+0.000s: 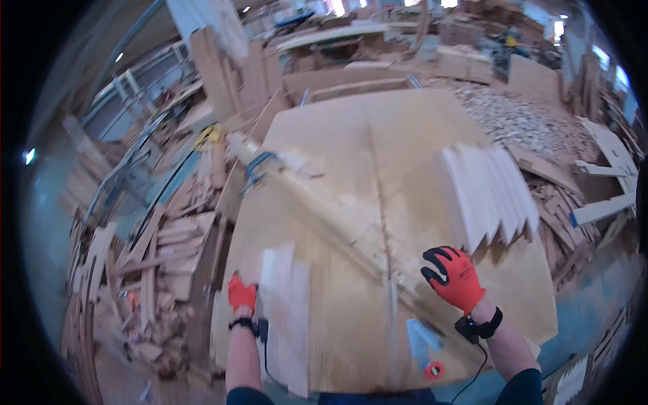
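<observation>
Head view: left hand (pixel 241 294) gripping boards (pixel 287 317) left of rail (pixel 324 223); right hand (pixel 453 278) spread, empty; press flat, feed square.

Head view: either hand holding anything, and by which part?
Left hand grips the pale boards at their left edge. Right hand rests on the fence rail; grip unclear.
</observation>
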Tool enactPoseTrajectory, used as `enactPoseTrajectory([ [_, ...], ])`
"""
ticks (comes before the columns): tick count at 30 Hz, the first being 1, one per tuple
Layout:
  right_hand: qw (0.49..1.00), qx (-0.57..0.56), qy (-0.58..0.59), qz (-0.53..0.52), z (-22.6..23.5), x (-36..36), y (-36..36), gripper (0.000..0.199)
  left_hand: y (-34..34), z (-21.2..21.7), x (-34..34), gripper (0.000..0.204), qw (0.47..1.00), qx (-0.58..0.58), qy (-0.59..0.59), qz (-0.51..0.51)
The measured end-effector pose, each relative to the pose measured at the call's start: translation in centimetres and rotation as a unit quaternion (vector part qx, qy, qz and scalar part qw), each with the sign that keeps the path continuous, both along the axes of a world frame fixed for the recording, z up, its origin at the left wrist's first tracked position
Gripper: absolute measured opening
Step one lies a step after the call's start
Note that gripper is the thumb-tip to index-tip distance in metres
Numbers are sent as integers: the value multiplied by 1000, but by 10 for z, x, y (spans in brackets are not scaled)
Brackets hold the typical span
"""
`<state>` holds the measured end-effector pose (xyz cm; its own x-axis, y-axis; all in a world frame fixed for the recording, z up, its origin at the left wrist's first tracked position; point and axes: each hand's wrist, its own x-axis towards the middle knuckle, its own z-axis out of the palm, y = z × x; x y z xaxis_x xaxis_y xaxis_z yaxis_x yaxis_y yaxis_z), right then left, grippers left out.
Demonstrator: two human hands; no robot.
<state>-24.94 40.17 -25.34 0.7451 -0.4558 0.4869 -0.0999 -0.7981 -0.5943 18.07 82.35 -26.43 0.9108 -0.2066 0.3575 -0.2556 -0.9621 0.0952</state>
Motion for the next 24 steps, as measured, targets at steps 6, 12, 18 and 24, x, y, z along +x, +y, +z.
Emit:
enactPoseTrajectory([
  [6,983,155,-37,92,-6,23,42,30,-38,98,-14,46,992,73,-61,-80],
  [12,940,323,-24,110,23,96,79,77,-204,163,-118,29,906,-228,96,-344],
  [18,972,229,24,-45,20,118,54,97,-305,78,-161,35,762,-453,346,-307],
  [24,948,42,278,-151,-52,90,-45,92,-305,-12,-146,63,909,-125,220,-332],
])
